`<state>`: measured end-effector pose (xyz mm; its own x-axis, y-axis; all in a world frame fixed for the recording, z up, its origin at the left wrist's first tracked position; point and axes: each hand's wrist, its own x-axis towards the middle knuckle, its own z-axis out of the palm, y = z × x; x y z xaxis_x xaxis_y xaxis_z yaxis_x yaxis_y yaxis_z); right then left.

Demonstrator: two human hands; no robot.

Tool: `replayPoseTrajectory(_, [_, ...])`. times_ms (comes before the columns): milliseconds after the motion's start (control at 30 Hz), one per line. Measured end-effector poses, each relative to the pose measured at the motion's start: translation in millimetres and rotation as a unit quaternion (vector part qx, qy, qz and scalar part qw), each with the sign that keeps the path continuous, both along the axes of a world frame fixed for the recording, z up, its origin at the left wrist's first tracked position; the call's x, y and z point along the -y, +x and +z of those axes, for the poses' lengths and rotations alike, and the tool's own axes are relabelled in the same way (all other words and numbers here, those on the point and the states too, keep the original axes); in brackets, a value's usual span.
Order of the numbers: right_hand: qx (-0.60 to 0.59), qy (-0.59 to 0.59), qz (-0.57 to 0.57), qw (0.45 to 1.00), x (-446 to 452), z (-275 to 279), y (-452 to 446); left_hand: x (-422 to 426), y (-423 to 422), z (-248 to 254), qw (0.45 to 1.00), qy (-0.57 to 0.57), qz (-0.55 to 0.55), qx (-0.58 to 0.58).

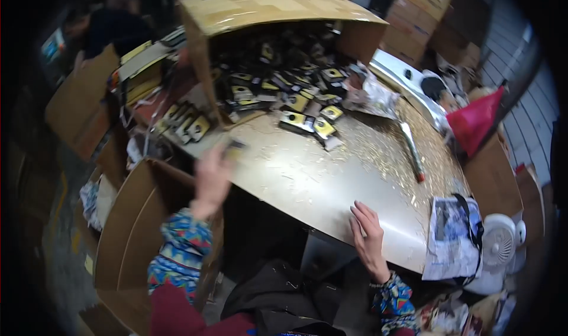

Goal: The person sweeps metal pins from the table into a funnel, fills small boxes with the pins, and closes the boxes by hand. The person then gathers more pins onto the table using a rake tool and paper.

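Observation:
My left hand (213, 175), blurred by motion, is over the left front edge of the metal-topped table (278, 182). Its fingers are closed on a small dark-and-yellow block (235, 149), also smeared. My right hand (368, 235) lies at the table's front edge, fingers stretched out and holding nothing. Behind them a cardboard box (278, 7) on its side spills many similar black-and-yellow blocks (296, 102) onto the tabletop. A short row of these blocks (188, 124) stands at the table's left side, beyond my left hand.
An open carton (127, 241) stands below the left edge. Thin golden shavings cover the table's right part, where a slim rod with a red end (412, 152) lies. A plastic bag (452, 238) and white fan (499, 241) are at right, a pink sheet (475, 120) behind.

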<state>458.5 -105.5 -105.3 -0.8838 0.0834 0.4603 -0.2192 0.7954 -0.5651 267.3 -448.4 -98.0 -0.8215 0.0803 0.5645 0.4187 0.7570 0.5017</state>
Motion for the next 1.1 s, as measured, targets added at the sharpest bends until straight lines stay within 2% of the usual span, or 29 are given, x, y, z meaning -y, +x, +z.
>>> replayPoseTrajectory(67, [0.012, 0.132, -0.028, 0.991, -36, -13, -11, 22, -27, 3, 0.978, -0.144, 0.095, -0.12])
replayPoseTrajectory(133, [-0.02, 0.236, -0.101, 0.966, -66, -8, -46, 4, -45, 14, 0.981, -0.146, -0.033, -0.127])
replayPoseTrajectory(200, [-0.056, 0.238, -0.17, 0.955, -104, -26, -92, -38, -76, 4, 0.954, -0.223, -0.164, -0.115])
replayPoseTrajectory(233, [0.012, 0.229, -0.186, 0.955, -109, -23, -103, -67, -76, 23, 0.947, -0.221, -0.219, -0.081])
replayPoseTrajectory(267, [0.08, 0.218, -0.203, 0.951, -108, -22, -110, -86, -91, 20, 0.942, -0.236, -0.229, -0.064])
replayPoseTrajectory(333, [0.086, 0.225, -0.159, 0.957, -108, -37, -112, -126, -131, -3, 0.93, -0.265, -0.255, -0.031])
replayPoseTrajectory(400, [-0.004, 0.225, -0.08, 0.971, -97, -34, -87, -144, -172, -28, 0.921, -0.255, -0.294, 0.032])
replayPoseTrajectory(433, [-0.015, 0.203, -0.046, 0.978, -94, -24, -72, -153, -163, -1, 0.905, -0.315, -0.271, 0.092])
replayPoseTrajectory(467, [0.036, 0.217, -0.074, 0.973, -98, -20, -59, -156, -165, 7, 0.899, -0.332, -0.261, 0.117])
replayPoseTrajectory(533, [0.046, 0.236, -0.18, 0.954, -106, -25, -38, -159, -160, 9, 0.912, -0.319, -0.229, 0.121])
replayPoseTrajectory(600, [0.072, 0.198, -0.119, 0.97, -111, -24, -21, -160, -146, 29, 0.896, -0.328, -0.223, 0.2])
replayPoseTrajectory(633, [0.083, 0.179, -0.085, 0.977, -113, -23, -16, -157, -136, 35, 0.894, -0.339, -0.217, 0.196])
replayPoseTrajectory(733, [0.102, 0.156, -0.154, 0.97, -123, -29, -12, -130, -131, 7, 0.931, -0.151, -0.292, 0.16])
replayPoseTrajectory(767, [0.111, 0.148, -0.116, 0.976, -122, -31, -11, -122, -119, 6, 0.944, -0.145, -0.265, 0.135])
replayPoseTrajectory(867, [0.06, 0.079, -0.1, 0.99, -93, -31, -25, -105, -75, 21, 0.922, 0.054, -0.234, 0.304])
replayPoseTrajectory(900, [0.068, 0.145, -0.107, 0.981, -87, -32, -30, -97, -71, -8, 0.913, 0.171, -0.227, 0.291])
replayPoseTrajectory(1000, [0.111, 0.119, 0.032, 0.986, -74, -25, -36, -77, -5, 12, 0.757, 0.382, -0.248, 0.468])
replayPoseTrajectory(1033, [0.134, 0.06, 0.071, 0.987, -74, -19, -34, -71, 19, 14, 0.726, 0.423, -0.251, 0.481])
replayPoseTrajectory(1100, [0.095, -0.02, 0.036, 0.995, -82, -32, -32, -66, 67, 14, 0.679, 0.483, -0.231, 0.502])
